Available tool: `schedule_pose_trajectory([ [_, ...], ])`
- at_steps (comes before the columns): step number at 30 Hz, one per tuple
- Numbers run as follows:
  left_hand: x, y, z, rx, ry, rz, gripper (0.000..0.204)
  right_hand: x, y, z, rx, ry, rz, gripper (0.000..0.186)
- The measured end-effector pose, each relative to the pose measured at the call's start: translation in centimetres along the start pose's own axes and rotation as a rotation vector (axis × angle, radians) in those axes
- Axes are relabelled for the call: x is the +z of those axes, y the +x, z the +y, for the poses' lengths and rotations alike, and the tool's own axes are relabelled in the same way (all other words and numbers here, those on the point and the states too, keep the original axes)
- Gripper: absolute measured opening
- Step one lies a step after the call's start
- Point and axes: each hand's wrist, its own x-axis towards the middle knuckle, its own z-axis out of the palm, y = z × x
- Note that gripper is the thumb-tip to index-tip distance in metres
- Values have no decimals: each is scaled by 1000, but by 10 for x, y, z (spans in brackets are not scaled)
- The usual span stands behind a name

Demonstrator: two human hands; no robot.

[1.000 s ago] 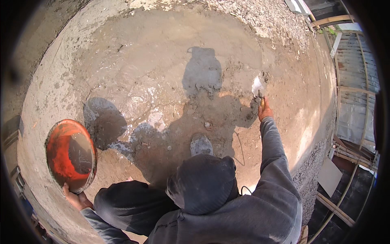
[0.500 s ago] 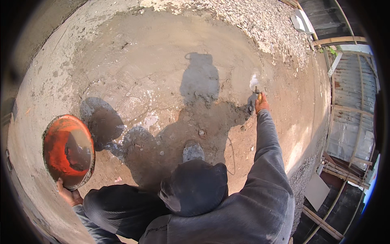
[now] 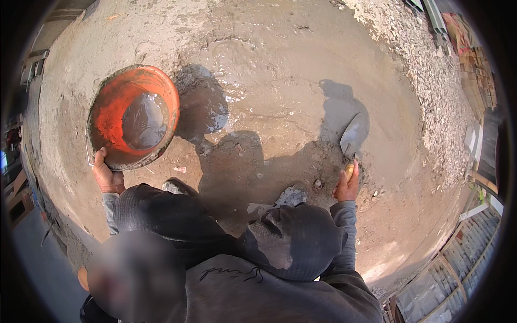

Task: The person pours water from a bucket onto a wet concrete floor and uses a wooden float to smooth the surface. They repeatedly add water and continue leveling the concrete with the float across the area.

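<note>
1 orange bucket (image 3: 112, 117), 10 o'clock: likely heavy, slick; left hand (image 3: 107, 175) grips rim (image 3: 142, 162), best hold. 1 trowel (image 3: 351, 134), 2 o'clock: likely light; right hand (image 3: 346, 186) grips handle (image 3: 349, 171).

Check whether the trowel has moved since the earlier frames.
Yes. The trowel, held in the right hand, has moved leftward, farther from the edge of the gravel.

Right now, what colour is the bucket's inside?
The bucket is bright orange inside; the head view shows it best.
</note>
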Motion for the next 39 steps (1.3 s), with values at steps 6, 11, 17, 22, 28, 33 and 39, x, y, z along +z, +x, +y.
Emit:
schedule_pose_trajectory([
  [6,39,-10,-19,14,-55,49,19,196,48,-102,-641,-457,-435,65],
  [11,39,-23,48,49,-13,99,10,244,4,-189,-765,-1038,-907,71],
  [17,-32,-73,203,-47,-71,205,16,92,-90,-264,-592,-1170,-464,41],
  [22,-123,-143,340,-104,-390,376,26,-107,-144,-322,-377,-1542,-117,44],
  [28,-248,-236,480,-103,-576,750,28,49,-363,-481,-341,-1445,-363,42],
  [33,-362,-260,533,-1,-643,1003,30,216,-488,-553,-421,-1312,-577,42],
  [39,-482,-214,555,31,-679,1386,36,336,-506,-607,-423,-1485,-579,42],
])
